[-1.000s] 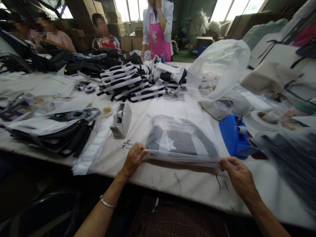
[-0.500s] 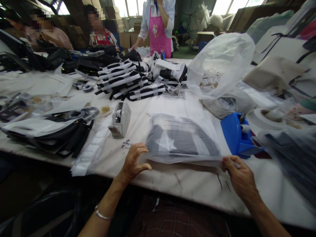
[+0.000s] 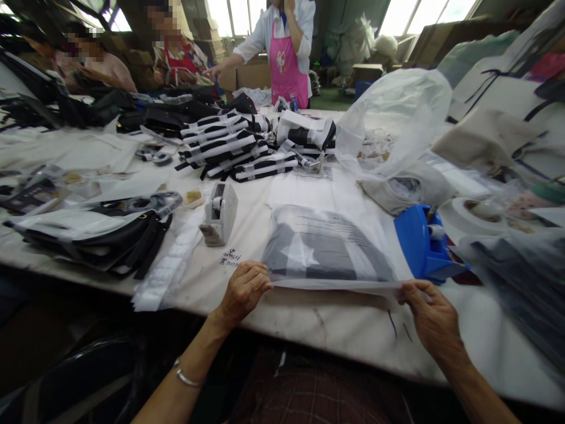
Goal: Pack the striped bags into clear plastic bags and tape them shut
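Bag (image 3: 331,250) edge, stretched straight
L hand (image 3: 247,291) & R hand (image 3: 430,315) pinch opp. ends, prob. for flatness; L pinch partly hidden.

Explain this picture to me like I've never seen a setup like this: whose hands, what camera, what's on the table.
There is no machine here. A camera worn on a person's head looks forward and down, so the arms at the bottom are the wearer's own, bare-handed.

The left hand and right hand pinch the two ends of the near edge of a see-through plastic bag. Inside is a dark item with a white star.

The bag lies on a pale-covered table. A grey tape dispenser stands to its left and a blue one to its right. Beyond are black-and-white bundles. Across the table, a co-worker in a pink apron stands.
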{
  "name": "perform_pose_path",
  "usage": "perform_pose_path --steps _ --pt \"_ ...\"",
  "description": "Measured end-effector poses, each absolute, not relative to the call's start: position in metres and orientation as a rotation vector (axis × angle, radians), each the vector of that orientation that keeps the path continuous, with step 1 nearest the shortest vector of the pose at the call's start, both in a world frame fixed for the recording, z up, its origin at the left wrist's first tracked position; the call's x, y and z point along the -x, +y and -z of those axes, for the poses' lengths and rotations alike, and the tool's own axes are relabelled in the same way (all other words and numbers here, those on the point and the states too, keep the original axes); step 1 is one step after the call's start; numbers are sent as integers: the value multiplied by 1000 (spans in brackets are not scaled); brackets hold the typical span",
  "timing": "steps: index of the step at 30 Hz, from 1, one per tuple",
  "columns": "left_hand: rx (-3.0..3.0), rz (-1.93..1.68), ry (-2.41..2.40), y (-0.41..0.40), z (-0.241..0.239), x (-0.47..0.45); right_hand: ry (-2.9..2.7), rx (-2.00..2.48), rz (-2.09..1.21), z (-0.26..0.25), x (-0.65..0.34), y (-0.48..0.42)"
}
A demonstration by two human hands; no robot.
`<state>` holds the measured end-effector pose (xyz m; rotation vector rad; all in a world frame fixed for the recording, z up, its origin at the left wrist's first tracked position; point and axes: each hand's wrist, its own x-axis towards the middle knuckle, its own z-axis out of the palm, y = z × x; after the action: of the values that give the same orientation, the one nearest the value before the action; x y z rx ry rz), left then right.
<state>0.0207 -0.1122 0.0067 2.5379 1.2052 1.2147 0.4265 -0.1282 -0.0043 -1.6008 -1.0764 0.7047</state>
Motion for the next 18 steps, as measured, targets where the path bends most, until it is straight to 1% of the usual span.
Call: perform_pose_path --steps 4,7,9,11,13,18 --pt "-2415 -1299 1275 -106 -4 -26 -1091 1611 -674 -1 -422 -129" --pt "-2390 -1303 1510 -100 0 -31 -1086 1632 -599 -10 -413 -127" --pt "-2378 -1159 1751 -93 3 -35 -1073 1660 -584 -14 -406 -123" --pt "-2362 -874 1940 -86 5 -37 -1057 1701 -629 -13 -402 -118" --pt "-2350 -631 2012 -80 9 -39 -1042 1742 -694 -7 -401 -114" --pt "-2340 -472 2049 -74 12 -42 -1025 1788 -835 4 -406 -110"
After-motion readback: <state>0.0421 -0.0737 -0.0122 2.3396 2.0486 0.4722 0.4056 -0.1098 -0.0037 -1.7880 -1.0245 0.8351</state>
